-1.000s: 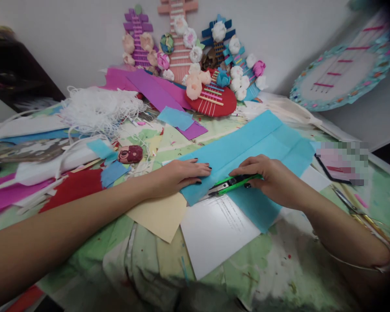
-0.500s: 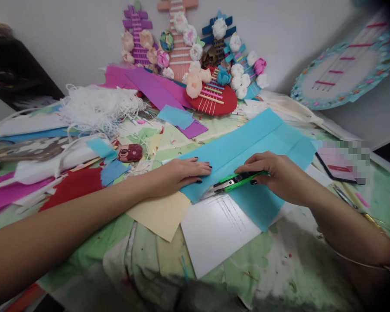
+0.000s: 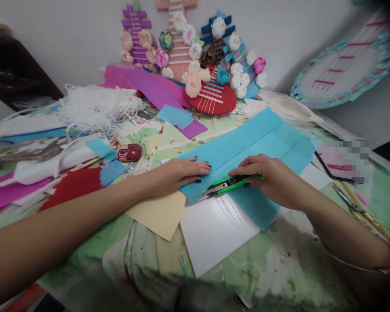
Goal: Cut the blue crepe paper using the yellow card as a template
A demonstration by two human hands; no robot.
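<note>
My left hand (image 3: 185,173) lies flat on the left end of a light blue sheet (image 3: 247,141), fingers stretched out. In my right hand (image 3: 266,177) is a green and black utility knife (image 3: 230,184), its blade extended and pointing left at the sheet's near edge. The sheet has a crease along its length, and a blue flap hangs toward me below the knife. Beneath it lie a white printed page (image 3: 214,238) and a cream-coloured card (image 3: 162,212).
Scissors (image 3: 349,199) and a dark-edged phone-like object (image 3: 334,167) lie at the right. Tangled white string (image 3: 97,106), a red felt piece (image 3: 74,186) and a dark red object (image 3: 130,153) are at the left. Decorated stringed crafts (image 3: 211,97) stand against the wall.
My right hand has drawn the utility knife slightly to the left along the sheet's edge, toward my left hand. My left hand stays in place on the sheet.
</note>
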